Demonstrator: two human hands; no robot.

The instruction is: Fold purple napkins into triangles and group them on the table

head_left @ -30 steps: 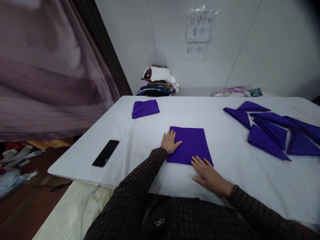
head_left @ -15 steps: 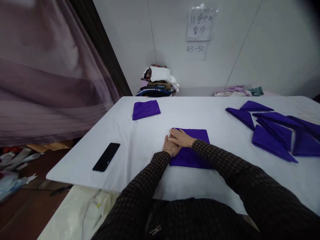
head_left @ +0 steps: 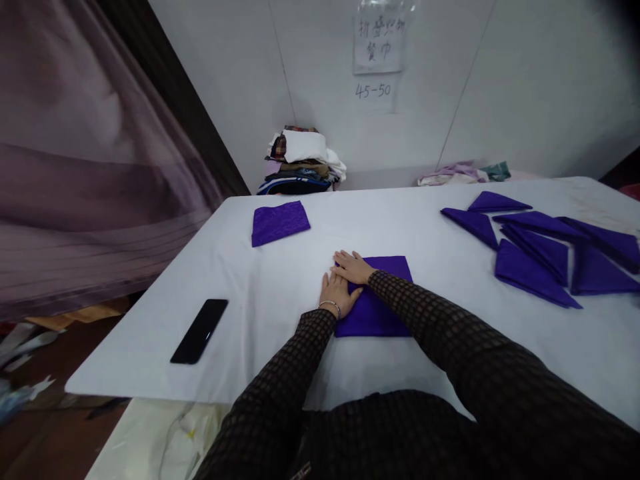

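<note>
A purple cloth napkin (head_left: 380,313), folded into a square, lies flat on the white table right before me. My left hand (head_left: 339,295), with a bracelet at its wrist, rests flat over the napkin's left edge, fingers spread. Just beyond it, my right hand (head_left: 353,267) presses flat on the napkin's far left corner, its fingers stretched toward the left. The two hands touch or nearly touch. Part of the napkin is hidden under the hands and my right sleeve.
Several purple napkins folded into triangles (head_left: 535,273) lie at the right. Another folded purple cloth (head_left: 280,223) is at the back left, a black phone (head_left: 200,331) at the front left. Piled clothes (head_left: 303,167) stand behind the white table (head_left: 280,353), below a wall sign (head_left: 379,43).
My right hand has slid off the back of my left hand toward the napkin's far corner. My left fingers now show more, spread flat. The camera view has shifted slightly.
</note>
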